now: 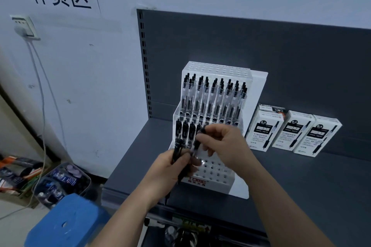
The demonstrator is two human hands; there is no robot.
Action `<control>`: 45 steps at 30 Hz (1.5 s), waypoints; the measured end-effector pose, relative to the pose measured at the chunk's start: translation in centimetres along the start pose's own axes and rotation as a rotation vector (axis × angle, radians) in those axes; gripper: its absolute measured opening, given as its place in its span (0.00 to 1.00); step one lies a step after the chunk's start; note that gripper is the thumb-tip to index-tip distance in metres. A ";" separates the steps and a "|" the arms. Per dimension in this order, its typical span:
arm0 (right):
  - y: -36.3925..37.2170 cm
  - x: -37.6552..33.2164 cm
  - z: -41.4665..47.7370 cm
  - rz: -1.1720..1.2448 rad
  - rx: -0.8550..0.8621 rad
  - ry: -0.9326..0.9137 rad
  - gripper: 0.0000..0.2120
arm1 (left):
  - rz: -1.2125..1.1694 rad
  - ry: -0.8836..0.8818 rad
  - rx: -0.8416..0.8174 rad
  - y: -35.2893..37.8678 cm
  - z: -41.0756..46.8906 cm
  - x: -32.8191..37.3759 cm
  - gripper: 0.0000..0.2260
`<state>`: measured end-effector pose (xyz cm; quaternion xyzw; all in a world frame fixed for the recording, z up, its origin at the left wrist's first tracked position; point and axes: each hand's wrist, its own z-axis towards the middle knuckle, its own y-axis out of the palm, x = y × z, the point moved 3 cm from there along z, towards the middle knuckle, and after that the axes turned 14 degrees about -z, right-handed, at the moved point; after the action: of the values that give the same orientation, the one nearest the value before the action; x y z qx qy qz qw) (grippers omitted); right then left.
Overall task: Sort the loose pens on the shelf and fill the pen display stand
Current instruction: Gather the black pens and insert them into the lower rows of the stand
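On the matte grey shelf [301,186] stands a stepped clear acrylic stand [215,68] drilled with round holes. Its far tier holds slim clear-barrelled pens [212,96]. Just near it, the left hand [166,172] grips a bundle of black pens [177,149], and the right hand [224,142] pinches one pen [196,144]. Glossy white boxes [291,132] stand to the right.

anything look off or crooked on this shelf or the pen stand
Nothing stands out. The clear pens and black pens stand upright in the pen display stand; its front holes are just unfilled. The pen boxes stand in a tidy row beside it.
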<state>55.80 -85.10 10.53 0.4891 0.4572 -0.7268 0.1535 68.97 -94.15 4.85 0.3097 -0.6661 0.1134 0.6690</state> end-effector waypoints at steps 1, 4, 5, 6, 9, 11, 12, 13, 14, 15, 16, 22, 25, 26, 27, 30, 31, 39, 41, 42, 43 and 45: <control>-0.8 0.1 -0.1 0.017 0.060 -0.003 0.01 | 0.025 0.019 0.037 -0.3 0.2 0.0 0.10; -3.6 0.3 -0.1 0.075 0.304 -0.038 0.03 | 0.052 0.062 0.159 -1.5 0.4 0.2 0.10; -4.3 0.4 0.0 0.095 0.375 -0.044 0.04 | 0.050 0.064 0.187 -1.8 0.4 0.2 0.11; -4.7 0.5 0.1 0.096 0.426 -0.047 0.05 | 0.055 0.061 0.201 -1.9 0.3 0.3 0.13; -4.4 0.9 0.5 0.003 0.450 -0.070 0.06 | 0.006 0.046 0.195 -1.7 0.4 0.4 0.13; -3.6 1.1 0.7 -0.131 0.424 -0.130 0.04 | -0.064 0.026 0.212 -1.5 0.6 0.5 0.11; -3.1 1.3 0.9 -0.202 0.415 -0.164 0.04 | -0.100 0.017 0.216 -1.4 0.7 0.5 0.08; -2.6 1.6 1.1 -0.258 0.406 -0.183 0.04 | -0.127 0.015 0.215 -1.4 0.7 0.5 0.07; -2.2 1.8 1.3 -0.305 0.397 -0.185 0.04 | -0.140 0.022 0.212 -1.4 0.6 0.4 0.06; -1.8 2.0 1.6 -0.352 0.389 -0.180 0.05 | -0.138 0.036 0.208 -1.5 0.5 0.4 0.07; -1.4 2.2 2.0 -0.399 0.379 -0.175 0.06 | -0.122 0.052 0.203 -1.6 0.5 0.4 0.07; 0.4 3.2 2.8 -0.567 0.302 -0.081 0.10 | -0.029 0.138 0.187 -2.2 0.2 0.3 0.09; 0.4 3.3 2.6 -0.570 0.276 -0.034 0.12 | -0.090 0.140 0.189 -2.1 0.0 0.3 0.07; 0.4 3.2 2.4 -0.581 0.258 -0.018 0.13 | -0.106 0.134 0.187 -2.1 0.1 0.2 0.07; 0.3 3.2 2.2 -0.582 0.243 0.001 0.14 | -0.104 0.128 0.186 -2.1 0.1 0.2 0.06; 0.0 2.8 1.0 -0.490 0.212 0.035 0.12 | -0.099 0.113 0.158 -1.7 0.2 0.1 0.06; -0.1 2.4 0.5 -0.433 0.183 0.032 0.10 | -0.104 0.107 0.142 -1.4 0.3 0.1 0.06; -0.4 0.5 -0.9 -0.136 0.056 -0.003 0.03 | 0.199 0.141 0.084 0.5 1.1 0.2 0.06; -2.0 0.7 -0.9 -0.130 0.124 0.001 0.04 | 0.547 0.248 0.104 -0.1 1.0 0.8 0.08; -2.9 0.8 -0.9 -0.137 0.180 -0.008 0.04 | 0.714 0.309 0.113 -0.5 1.0 1.1 0.10; -3.8 0.9 -0.9 -0.150 0.249 -0.030 0.05 | 0.858 0.388 0.127 -0.8 0.9 1.5 0.10; -5.2 1.1 -0.9 -0.226 0.392 -0.097 0.05 | 1.082 0.542 0.134 -1.2 1.1 1.8 0.08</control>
<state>52.32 -81.36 12.14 0.4196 0.3512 -0.8370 -0.0051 68.91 -96.18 6.14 -0.0713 -0.5263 0.5539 0.6412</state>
